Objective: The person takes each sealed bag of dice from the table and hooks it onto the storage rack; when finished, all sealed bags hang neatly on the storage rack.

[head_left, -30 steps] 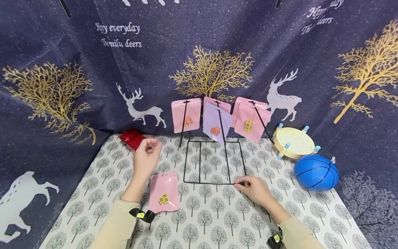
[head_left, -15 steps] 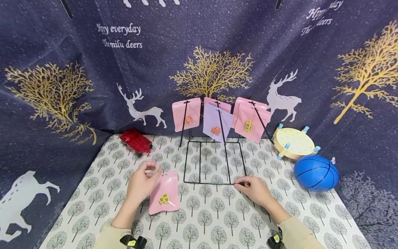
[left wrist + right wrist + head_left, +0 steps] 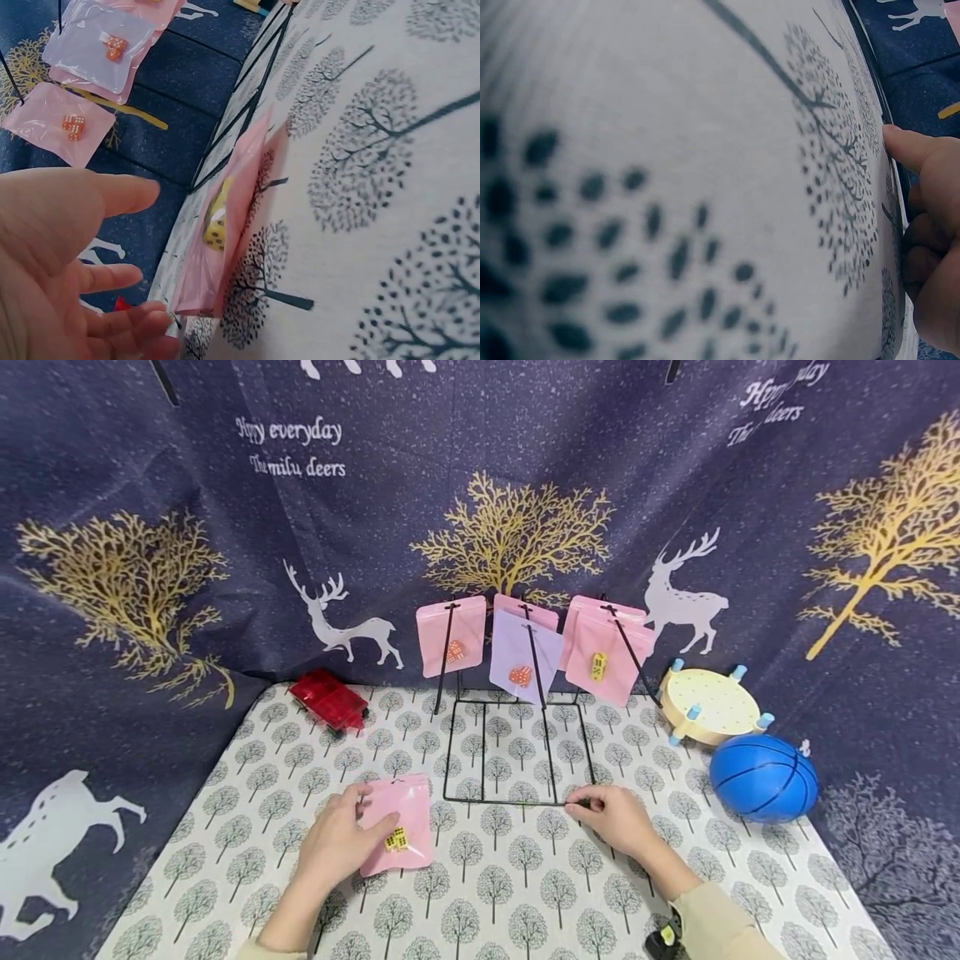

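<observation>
My left hand [image 3: 340, 835] hovers beside a pink zip pouch [image 3: 415, 802] on the table, its thumb reaching over the pouch's left part in the head view. From the left wrist, gaps show between its relaxed fingers and the pouch, which holds yellow dice [image 3: 217, 217]. With curled fingers, my right hand [image 3: 615, 817] holds the front right corner of a black wire display rack [image 3: 517, 802]. On the rack's hooks hang several pink pouches [image 3: 452, 631] and a purple pouch [image 3: 517, 647] with orange or yellow dice inside. The right thumb [image 3: 907, 146] meets the rack's edge.
A red toy vehicle [image 3: 327, 700] lies at the back left of the table [image 3: 495, 893]. At the right are a blue ball [image 3: 763, 778] and a cream toy stool [image 3: 712, 703] with its blue-tipped legs showing. A dark printed cloth [image 3: 360, 527] hangs behind.
My left hand has come down and toward me, from near the red toy vehicle to the pouch on the table. The right hand has stayed at the rack's corner.
</observation>
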`<state>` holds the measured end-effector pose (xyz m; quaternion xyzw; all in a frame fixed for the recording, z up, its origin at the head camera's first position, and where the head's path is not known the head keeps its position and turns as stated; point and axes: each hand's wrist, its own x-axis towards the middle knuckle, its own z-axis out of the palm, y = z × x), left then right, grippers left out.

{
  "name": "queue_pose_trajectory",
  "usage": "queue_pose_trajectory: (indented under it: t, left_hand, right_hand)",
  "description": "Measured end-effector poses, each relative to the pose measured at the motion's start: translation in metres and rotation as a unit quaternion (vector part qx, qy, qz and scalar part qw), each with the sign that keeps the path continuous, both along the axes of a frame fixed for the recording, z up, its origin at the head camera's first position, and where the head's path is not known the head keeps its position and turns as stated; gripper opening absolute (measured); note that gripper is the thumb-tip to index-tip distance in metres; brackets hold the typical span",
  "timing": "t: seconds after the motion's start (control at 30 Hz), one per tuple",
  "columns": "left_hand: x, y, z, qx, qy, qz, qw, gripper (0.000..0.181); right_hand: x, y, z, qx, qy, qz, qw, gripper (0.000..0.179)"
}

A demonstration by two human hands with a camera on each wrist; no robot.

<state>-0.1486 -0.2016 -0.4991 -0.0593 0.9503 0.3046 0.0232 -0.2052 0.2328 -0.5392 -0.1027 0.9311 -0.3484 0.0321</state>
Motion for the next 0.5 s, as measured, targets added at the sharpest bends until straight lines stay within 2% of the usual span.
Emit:
queue_pose_trajectory:
  t: [0.17, 0.37, 0.5]
  left_hand:
    - [0.0045, 0.0012, -0.0052, -0.018, -0.023, -0.009, 0.9995, 0.095]
    - [0.0055, 0.0030, -0.0070, -0.029, -0.023, -0.005, 0.9993, 0.096]
    - [0.0049, 0.0026, -0.0072, -0.021, -0.024, -0.001, 0.9995, 0.097]
  right_hand:
    - [0.0002, 0.0008, -0.0010, -0.001, -0.002, -0.002, 1.0000, 0.005]
    - [0.0005, 0.0005, -0.0016, 0.000, -0.001, 0.000, 1.0000, 0.005]
    - [0.0008, 0.0003, -0.0015, 0.002, 0.004, 0.000, 1.0000, 0.005]
